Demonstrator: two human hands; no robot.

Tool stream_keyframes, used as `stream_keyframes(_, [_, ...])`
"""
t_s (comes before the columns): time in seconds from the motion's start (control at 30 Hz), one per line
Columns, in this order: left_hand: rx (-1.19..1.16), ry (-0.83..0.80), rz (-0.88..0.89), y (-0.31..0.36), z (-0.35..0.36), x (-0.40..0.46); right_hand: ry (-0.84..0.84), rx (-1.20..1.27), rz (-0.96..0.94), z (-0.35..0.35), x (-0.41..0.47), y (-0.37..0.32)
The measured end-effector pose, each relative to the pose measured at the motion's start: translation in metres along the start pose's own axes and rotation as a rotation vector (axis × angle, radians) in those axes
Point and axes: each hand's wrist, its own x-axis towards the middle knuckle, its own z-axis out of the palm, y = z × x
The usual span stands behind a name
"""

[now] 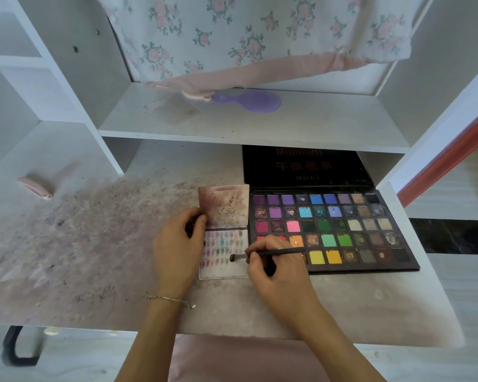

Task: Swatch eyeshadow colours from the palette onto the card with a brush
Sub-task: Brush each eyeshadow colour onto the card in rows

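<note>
A big eyeshadow palette (pixel 342 232) lies open on the desk at the right, with several rows of coloured pans and a black lid (pixel 304 166) folded back. Left of it lies a folded white card (pixel 224 268); its lower half carries rows of small colour swatches, its upper flap (pixel 223 205) is stained brown. My right hand (pixel 273 268) grips a thin black brush (pixel 271 253), whose tip touches the lower card near its right side. My left hand (pixel 177 244) holds the card's left edge, thumb at the fold.
The desk top (pixel 94 244) is smeared with powder and crumbs. A purple hairbrush (pixel 249 101) lies on the shelf above, under a hanging floral cloth (pixel 232 37). A pink item (pixel 35 187) sits at the far left. Shelf uprights stand at both sides.
</note>
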Motion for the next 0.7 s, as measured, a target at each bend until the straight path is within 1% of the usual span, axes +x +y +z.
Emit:
stream_keyframes(0.2, [0.002,0.004,-0.008,0.0012,-0.0005,-0.0006,-0.015,0.012,0.015,-0.0003,-0.0004,0.0002])
stream_keyframes(0.7, [0.007,0.013,-0.012,0.0008,-0.0005,-0.001,0.01,0.009,-0.027,0.0013,0.0,0.0022])
